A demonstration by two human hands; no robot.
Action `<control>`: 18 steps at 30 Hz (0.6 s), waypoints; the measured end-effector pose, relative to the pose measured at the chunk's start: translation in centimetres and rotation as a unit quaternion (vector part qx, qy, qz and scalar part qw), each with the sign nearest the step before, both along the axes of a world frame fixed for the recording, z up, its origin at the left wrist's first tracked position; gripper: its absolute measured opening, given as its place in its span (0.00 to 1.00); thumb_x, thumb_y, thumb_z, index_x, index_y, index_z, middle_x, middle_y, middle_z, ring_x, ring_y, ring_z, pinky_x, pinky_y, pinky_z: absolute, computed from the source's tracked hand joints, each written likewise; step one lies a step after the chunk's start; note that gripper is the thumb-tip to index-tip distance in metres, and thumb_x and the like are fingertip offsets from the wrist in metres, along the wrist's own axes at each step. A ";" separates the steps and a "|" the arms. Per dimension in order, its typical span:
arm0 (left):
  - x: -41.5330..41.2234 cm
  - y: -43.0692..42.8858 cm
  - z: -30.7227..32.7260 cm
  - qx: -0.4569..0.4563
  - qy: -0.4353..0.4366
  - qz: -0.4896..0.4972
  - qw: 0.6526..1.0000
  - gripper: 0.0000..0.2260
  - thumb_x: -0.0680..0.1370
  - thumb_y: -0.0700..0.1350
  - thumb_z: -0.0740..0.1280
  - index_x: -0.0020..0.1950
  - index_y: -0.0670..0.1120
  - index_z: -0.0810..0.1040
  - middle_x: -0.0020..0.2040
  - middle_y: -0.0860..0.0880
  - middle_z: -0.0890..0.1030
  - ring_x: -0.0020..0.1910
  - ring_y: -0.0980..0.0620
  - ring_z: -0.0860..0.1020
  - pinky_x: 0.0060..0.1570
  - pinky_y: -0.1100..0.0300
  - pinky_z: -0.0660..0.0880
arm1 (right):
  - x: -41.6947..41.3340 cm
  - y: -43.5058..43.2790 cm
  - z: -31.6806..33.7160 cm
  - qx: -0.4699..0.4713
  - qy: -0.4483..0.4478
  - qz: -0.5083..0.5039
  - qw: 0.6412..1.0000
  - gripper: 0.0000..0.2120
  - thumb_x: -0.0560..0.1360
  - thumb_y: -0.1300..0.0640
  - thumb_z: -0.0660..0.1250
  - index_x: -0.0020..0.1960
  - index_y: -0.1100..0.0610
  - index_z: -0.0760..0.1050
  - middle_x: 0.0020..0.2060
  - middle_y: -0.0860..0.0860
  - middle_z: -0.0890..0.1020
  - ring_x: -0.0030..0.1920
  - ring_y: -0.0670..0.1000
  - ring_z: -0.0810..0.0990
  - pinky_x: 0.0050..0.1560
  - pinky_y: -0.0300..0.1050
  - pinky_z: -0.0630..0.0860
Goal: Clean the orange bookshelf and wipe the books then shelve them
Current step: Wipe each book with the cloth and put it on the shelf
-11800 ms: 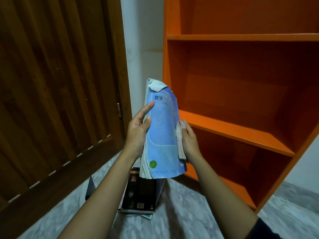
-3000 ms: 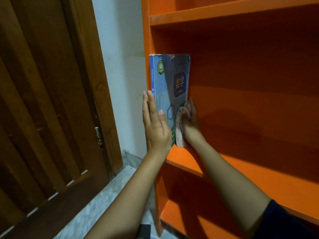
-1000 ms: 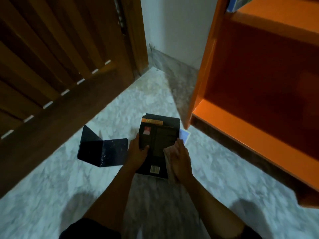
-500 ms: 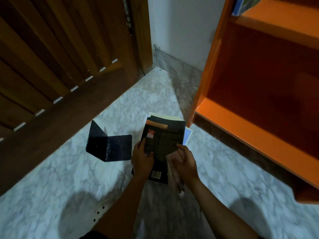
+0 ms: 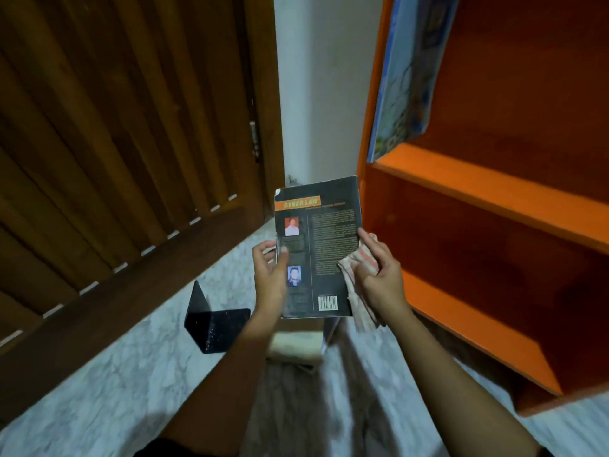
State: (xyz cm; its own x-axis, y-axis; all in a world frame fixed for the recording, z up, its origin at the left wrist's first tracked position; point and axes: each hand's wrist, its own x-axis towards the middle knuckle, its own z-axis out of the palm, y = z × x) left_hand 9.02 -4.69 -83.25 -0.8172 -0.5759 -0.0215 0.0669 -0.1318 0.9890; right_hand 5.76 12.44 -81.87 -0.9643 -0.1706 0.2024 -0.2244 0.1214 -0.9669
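Okay, black book (image 5: 316, 249): off the floor, held up between both hands, back cover and barcode facing the camera.
left hand (image 5: 270, 278): clamped on the book's left edge, thumb on the cover, fingers behind.
right hand (image 5: 379, 272): bunches the cloth (image 5: 359, 262) against the book's right edge; the cloth's tail hangs below the hand.
step: wiping this book, judged just starting.
next move: probably sweep the cloth across the cover while the left hand holds firm, flip it, then shelve.
orange bookshelf (image 5: 494, 189): right of the right hand.
blue book (image 5: 405, 77): on a shelf above the hands, leaning at the bookshelf's left wall.
floor pile (image 5: 296, 347): more books under the wrists, blurred.
bookend (image 5: 214, 321): black, on the floor left of the left forearm.
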 end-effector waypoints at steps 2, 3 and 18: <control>0.6 0.4 4.3 0.008 0.060 -0.031 0.998 0.06 0.80 0.38 0.61 0.55 0.43 0.66 0.47 0.44 0.78 0.39 0.57 0.80 0.34 0.68 0.75 | 0.1 1.3 3.0 -0.030 0.019 -0.010 0.999 0.29 0.73 0.74 0.61 0.66 0.49 0.70 0.67 0.50 0.71 0.69 0.39 0.63 0.59 0.21 0.62; 0.9 0.6 6.2 0.000 0.088 -0.052 0.995 0.05 0.80 0.37 0.60 0.54 0.42 0.67 0.45 0.46 0.79 0.36 0.60 0.80 0.33 0.68 0.75 | 0.3 2.0 4.4 -0.045 0.026 -0.008 0.999 0.28 0.72 0.73 0.63 0.66 0.49 0.70 0.68 0.51 0.72 0.69 0.40 0.64 0.61 0.24 0.63; 5.7 4.7 18.2 -0.006 0.224 -0.162 0.961 0.12 0.81 0.39 0.58 0.61 0.51 0.73 0.56 0.54 0.79 0.52 0.57 0.80 0.44 0.63 0.79 | 5.0 5.8 13.6 -0.108 0.132 -0.100 0.980 0.25 0.77 0.69 0.62 0.66 0.45 0.69 0.69 0.49 0.70 0.72 0.45 0.63 0.72 0.48 0.63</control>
